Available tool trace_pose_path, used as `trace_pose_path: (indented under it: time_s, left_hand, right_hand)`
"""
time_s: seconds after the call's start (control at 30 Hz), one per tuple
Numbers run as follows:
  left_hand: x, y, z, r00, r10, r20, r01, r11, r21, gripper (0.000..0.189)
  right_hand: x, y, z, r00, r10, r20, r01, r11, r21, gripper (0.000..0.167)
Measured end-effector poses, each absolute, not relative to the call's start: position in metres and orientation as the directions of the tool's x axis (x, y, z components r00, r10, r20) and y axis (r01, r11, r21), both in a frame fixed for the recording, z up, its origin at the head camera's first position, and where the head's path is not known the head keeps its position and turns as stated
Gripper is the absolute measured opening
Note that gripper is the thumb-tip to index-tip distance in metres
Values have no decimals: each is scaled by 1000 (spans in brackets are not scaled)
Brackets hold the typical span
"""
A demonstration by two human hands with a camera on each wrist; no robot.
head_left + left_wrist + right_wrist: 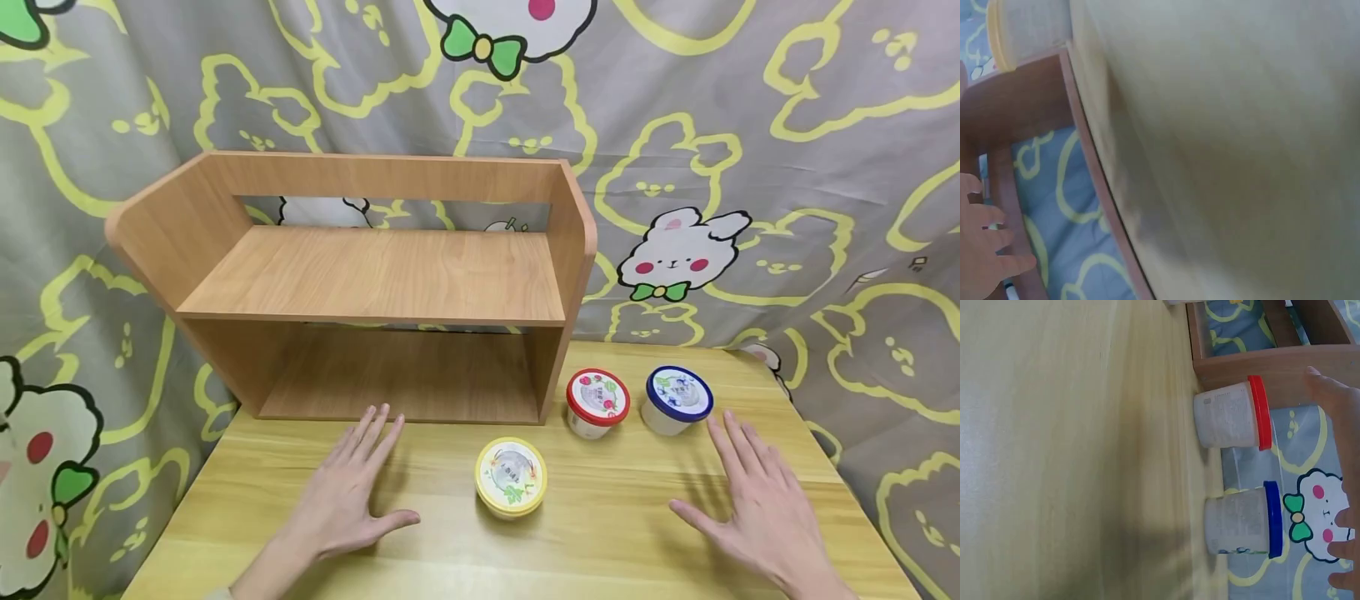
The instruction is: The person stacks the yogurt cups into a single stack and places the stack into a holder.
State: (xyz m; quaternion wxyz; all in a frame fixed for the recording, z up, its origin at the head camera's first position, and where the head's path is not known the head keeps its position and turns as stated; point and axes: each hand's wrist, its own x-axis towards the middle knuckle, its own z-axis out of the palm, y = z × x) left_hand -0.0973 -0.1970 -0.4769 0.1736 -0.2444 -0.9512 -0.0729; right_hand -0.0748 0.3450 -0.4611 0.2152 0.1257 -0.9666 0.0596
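In the head view a tub with a yellow lid [512, 477] stands on the table between the two hands. A red-lidded tub [597, 402] stands beside the shelf's right side, and a blue-lidded tub [677, 398] is just right of it. My left hand [351, 492] is held palm down with fingers spread, left of the yellow-lidded tub and holding nothing. Spread in the same way, my right hand [761, 500] is near the blue-lidded tub, its fingers empty. The right wrist view shows the red-lidded tub [1229, 415] and blue-lidded tub [1241, 522] upright on the tabletop.
A two-level wooden shelf [375, 275] stands at the back left of the wooden table [600, 542]. Nothing sits on its two boards. A grey curtain [750, 142] with yellow outlines and rabbit faces hangs behind and at both sides.
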Motion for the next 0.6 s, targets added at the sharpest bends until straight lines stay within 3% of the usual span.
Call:
trace_pose_path:
  time_s: [0.17, 0.37, 0.6]
  left_hand:
    - [-97, -188, -482, -836, 439, 328, 509, 844, 167, 125]
    - [-97, -175, -487, -856, 433, 282, 511, 790, 339, 117]
    - [-100, -161, -491, -891, 419, 175, 443, 715, 541, 110]
  right_hand:
    - [-76, 348, -467, -890, -192, 414, -270, 953, -137, 128]
    - [-83, 354, -473, -916, -106, 387, -236, 922, -307, 122]
    - [-95, 361, -477, -946, 0, 323, -152, 883, -444, 114]
